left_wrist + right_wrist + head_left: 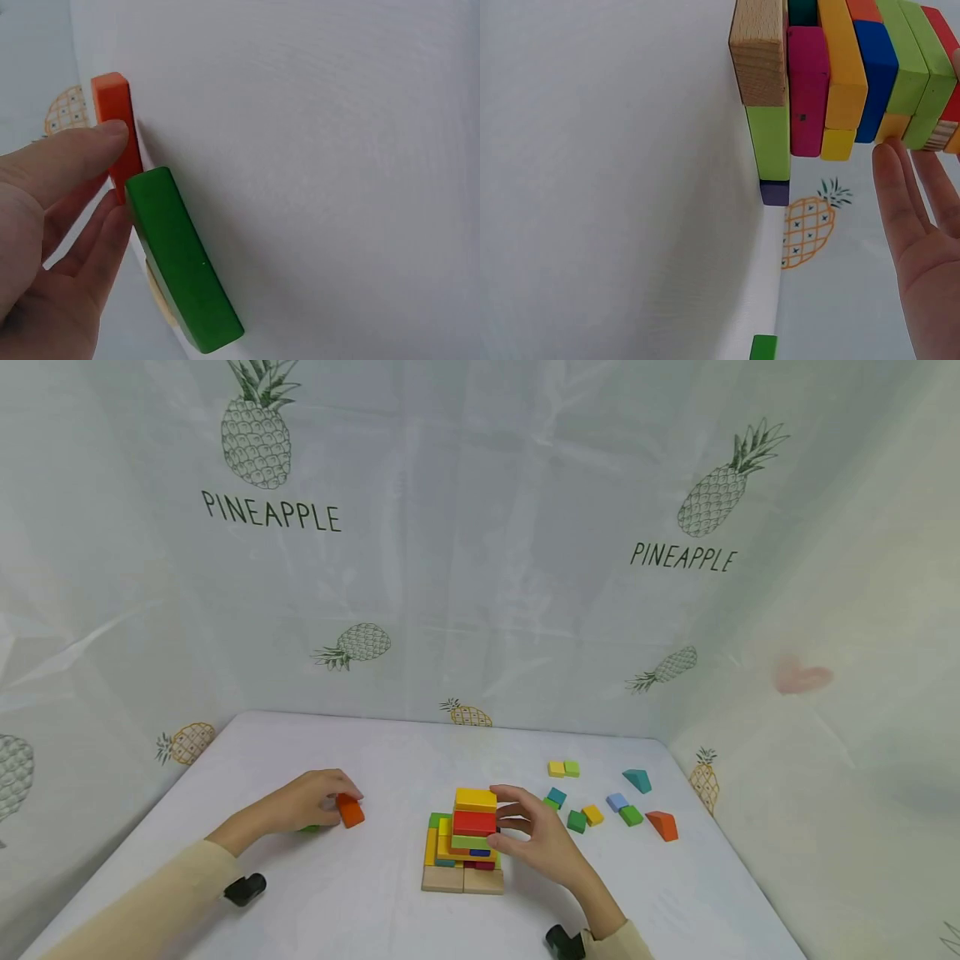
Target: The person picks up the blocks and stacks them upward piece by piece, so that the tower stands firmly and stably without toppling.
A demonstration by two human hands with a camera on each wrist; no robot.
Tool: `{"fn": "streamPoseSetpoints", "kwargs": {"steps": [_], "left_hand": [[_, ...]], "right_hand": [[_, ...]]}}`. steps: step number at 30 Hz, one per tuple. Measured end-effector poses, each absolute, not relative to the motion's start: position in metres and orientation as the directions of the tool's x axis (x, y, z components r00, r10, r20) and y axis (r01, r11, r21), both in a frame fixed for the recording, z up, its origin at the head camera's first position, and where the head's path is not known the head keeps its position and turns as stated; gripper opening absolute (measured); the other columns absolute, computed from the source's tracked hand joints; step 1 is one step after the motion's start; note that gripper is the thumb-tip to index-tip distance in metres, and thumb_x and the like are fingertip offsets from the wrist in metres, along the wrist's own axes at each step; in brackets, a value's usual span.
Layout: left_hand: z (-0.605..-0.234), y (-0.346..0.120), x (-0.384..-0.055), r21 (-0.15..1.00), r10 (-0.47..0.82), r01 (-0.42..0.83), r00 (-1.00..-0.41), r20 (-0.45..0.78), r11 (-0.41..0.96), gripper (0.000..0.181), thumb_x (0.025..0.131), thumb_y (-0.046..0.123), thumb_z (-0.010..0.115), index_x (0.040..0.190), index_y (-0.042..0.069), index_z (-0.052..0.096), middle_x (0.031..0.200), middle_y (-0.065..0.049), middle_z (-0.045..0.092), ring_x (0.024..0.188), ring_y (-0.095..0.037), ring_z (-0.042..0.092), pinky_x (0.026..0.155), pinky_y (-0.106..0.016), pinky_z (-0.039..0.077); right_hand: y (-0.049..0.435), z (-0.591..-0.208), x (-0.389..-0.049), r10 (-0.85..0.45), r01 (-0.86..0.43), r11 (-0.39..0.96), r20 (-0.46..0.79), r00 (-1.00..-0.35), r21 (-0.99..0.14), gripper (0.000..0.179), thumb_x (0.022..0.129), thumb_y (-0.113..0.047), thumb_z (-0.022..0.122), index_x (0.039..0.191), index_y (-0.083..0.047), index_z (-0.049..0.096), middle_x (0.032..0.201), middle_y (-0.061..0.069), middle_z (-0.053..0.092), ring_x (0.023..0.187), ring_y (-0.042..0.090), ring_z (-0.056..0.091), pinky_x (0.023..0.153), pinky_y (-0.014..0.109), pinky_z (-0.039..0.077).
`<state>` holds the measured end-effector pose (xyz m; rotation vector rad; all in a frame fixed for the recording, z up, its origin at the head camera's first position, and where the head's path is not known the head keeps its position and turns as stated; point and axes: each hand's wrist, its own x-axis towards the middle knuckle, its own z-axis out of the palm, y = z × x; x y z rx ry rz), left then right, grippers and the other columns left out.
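Note:
My left hand (303,800) pinches an orange block (350,811) between thumb and fingers, at the left of the table. A long green block (184,259) lies beside it, mostly hidden under that hand in the head view. At the middle stands a layered stack of coloured wooden blocks (474,823), with a yellow block (476,800) on top and plain wooden blocks (442,879) at its front base. My right hand (542,837) is at the stack's right side. Its fingers are fairly straight, with fingertips (889,154) touching the upper layers; the thumb lies at the front.
Several loose blocks lie right of the stack: a yellow cube (556,768), a dark green block (577,822), a light blue block (617,802), a teal wedge (637,780) and an orange wedge (663,826). A white pineapple-print curtain (480,568) hangs behind the white table (337,902).

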<state>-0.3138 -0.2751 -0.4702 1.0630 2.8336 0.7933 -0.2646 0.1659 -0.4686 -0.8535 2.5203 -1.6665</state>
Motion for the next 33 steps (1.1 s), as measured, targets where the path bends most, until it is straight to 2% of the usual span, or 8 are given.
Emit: {"fn": "streamPoseSetpoints", "kwargs": {"steps": [4,8,11,19,25,33], "left_hand": [[-0.474,-0.275,-0.316,0.466,0.616,0.612,-0.770,0.168,0.639,0.032,0.091,0.005,0.083,0.120,0.016,0.078,0.117,0.007,0.069,0.108,-0.019,0.066,0.094,-0.037,0.060],[-0.479,-0.275,-0.319,0.457,0.599,0.598,-0.784,0.161,0.659,0.030,0.091,0.007,0.084,0.116,0.021,0.078,0.114,0.012,0.068,0.104,-0.013,0.064,0.092,-0.033,0.059],[-0.480,-0.274,-0.320,0.438,0.593,0.600,-0.787,0.170,0.670,0.027,0.091,0.012,0.085,0.114,0.024,0.078,0.110,0.015,0.068,0.100,-0.009,0.063,0.090,-0.032,0.059],[-0.463,-0.252,-0.309,0.390,0.591,0.632,-0.771,0.235,0.670,0.024,0.092,0.025,0.086,0.115,0.028,0.079,0.106,0.019,0.066,0.098,-0.007,0.064,0.088,-0.034,0.060],[-0.433,-0.212,-0.292,0.418,0.595,0.675,-0.736,0.322,0.608,0.025,0.093,0.028,0.086,0.116,0.029,0.078,0.105,0.021,0.065,0.095,-0.008,0.063,0.084,-0.035,0.061],[-0.404,-0.155,-0.265,0.414,0.633,0.745,-0.665,0.396,0.523,0.027,0.092,0.023,0.086,0.118,0.023,0.079,0.105,0.016,0.067,0.091,-0.003,0.059,0.079,-0.022,0.058]], "right_hand": [[0.166,-0.468,-0.265,-0.435,-0.432,0.285,0.286,-0.854,-0.856,0.069,0.091,-0.020,0.087,0.152,-0.014,0.055,0.144,-0.002,0.062,0.123,0.029,0.066,0.105,0.038,0.057],[0.165,-0.469,-0.265,-0.435,-0.439,0.282,0.294,-0.851,-0.853,0.067,0.091,-0.020,0.087,0.150,-0.020,0.056,0.144,-0.001,0.062,0.123,0.031,0.066,0.105,0.040,0.057],[0.165,-0.469,-0.266,-0.436,-0.441,0.278,0.297,-0.850,-0.853,0.066,0.091,-0.021,0.087,0.149,-0.024,0.056,0.144,-0.002,0.062,0.123,0.032,0.066,0.105,0.041,0.057],[0.164,-0.471,-0.267,-0.442,-0.454,0.282,0.305,-0.844,-0.845,0.066,0.091,-0.020,0.086,0.150,-0.023,0.056,0.143,-0.001,0.062,0.122,0.031,0.066,0.106,0.042,0.056],[0.164,-0.469,-0.267,-0.438,-0.447,0.287,0.299,-0.848,-0.847,0.066,0.091,-0.021,0.087,0.150,-0.024,0.056,0.143,-0.002,0.062,0.123,0.029,0.066,0.106,0.039,0.056],[0.166,-0.471,-0.266,-0.442,-0.446,0.284,0.297,-0.847,-0.849,0.066,0.091,-0.021,0.086,0.150,-0.027,0.055,0.142,-0.001,0.062,0.122,0.027,0.066,0.105,0.037,0.057]]}}
